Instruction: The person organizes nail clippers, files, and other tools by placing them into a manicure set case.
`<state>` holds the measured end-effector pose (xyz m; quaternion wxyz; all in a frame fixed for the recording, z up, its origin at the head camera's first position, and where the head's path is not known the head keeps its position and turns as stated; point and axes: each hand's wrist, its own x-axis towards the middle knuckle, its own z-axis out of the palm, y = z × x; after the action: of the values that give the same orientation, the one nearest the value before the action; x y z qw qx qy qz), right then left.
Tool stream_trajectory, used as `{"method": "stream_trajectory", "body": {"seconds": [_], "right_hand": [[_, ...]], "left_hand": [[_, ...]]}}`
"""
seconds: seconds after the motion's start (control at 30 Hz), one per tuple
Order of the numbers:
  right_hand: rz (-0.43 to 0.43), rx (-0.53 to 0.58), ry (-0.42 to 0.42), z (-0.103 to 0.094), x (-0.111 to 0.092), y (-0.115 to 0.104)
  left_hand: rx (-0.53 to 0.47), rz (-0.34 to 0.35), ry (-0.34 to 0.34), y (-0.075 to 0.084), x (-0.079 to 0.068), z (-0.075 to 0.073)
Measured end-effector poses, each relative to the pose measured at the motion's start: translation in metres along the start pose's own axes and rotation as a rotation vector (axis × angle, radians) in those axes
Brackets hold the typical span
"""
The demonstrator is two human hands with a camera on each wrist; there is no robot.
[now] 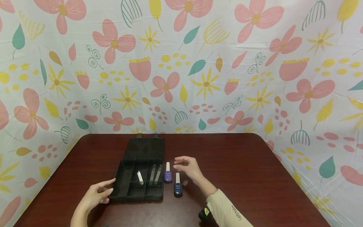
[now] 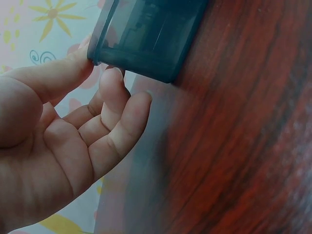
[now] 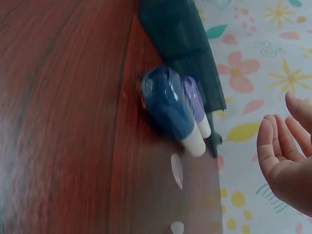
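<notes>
A black plastic compartment box (image 1: 120,181) lies with its lid (image 1: 145,148) folded back. My left hand (image 1: 95,195) rests fingertips on the left side of the box near its front corner, fingers loosely bent, in the left wrist view right at the rim. My right hand (image 1: 190,168) hovers above the table, fingers slightly curled with nothing in them. Nearest to it are a purple nail polish bottle (image 1: 168,176) and a dark blue nail polish bottle (image 1: 178,188), both white-capped, beside the box's right wall. A small oval translucent piece (image 1: 185,183) lies right of the blue bottle.
Inside the box's compartments lie a small white-silver nail clipper (image 1: 140,178) and two slim grey strips (image 1: 152,173). A black object (image 1: 203,215) with a yellow sticker is by the right sleeve. A flower-printed curtain (image 1: 181,78) hangs behind the brown table (image 1: 232,164).
</notes>
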<state>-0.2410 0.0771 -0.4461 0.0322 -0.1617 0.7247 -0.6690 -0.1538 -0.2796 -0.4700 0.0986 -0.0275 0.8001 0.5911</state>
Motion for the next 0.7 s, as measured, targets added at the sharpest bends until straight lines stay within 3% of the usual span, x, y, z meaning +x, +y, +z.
{"method": "stream_trajectory", "body": {"seconds": [0.4, 0.7], "right_hand": [[-0.061, -0.041, -0.031, -0.024, -0.008, 0.005], [-0.09, -0.269, -0.107, -0.041, -0.025, -0.01]], "left_hand": [[-0.004, -0.007, 0.0, 0.001, 0.0, 0.0], [0.0, -0.004, 0.002, 0.0, 0.0, 0.0]]}}
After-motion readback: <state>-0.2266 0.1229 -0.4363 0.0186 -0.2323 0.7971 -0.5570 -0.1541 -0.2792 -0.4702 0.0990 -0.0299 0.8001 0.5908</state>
